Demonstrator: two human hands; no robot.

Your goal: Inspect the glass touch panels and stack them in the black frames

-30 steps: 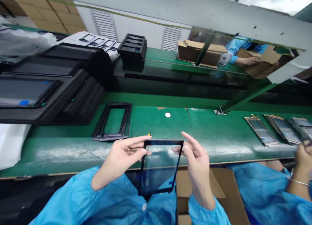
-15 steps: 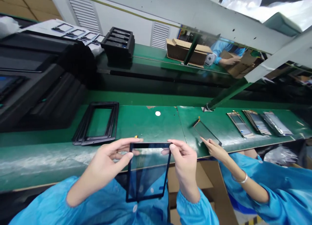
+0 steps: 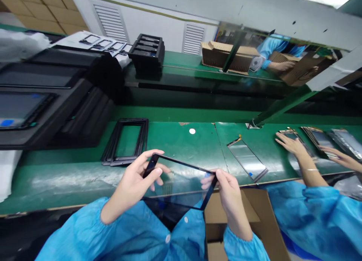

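I hold a black-rimmed glass panel [image 3: 181, 183] over the near edge of the green bench [image 3: 85, 174], tilted so its face turns upward. My left hand [image 3: 135, 182] pinches the panel's left top corner, thumb on top. My right hand [image 3: 226, 189] grips the right edge. Both hands are closed on the panel. A stack of black frames [image 3: 126, 142] lies on the bench just beyond my left hand.
Black trays [image 3: 42, 103] pile up at the left, another black stack [image 3: 148, 52] sits farther back. A co-worker's hands [image 3: 291, 144] rest on glass panels at the right; a single panel [image 3: 247, 159] lies between us. An open cardboard box [image 3: 251, 215] stands below.
I have tipped the panel from upright to nearly flat and slanted. The co-worker's hand left the single panel on the bench and moved right to the stacks.
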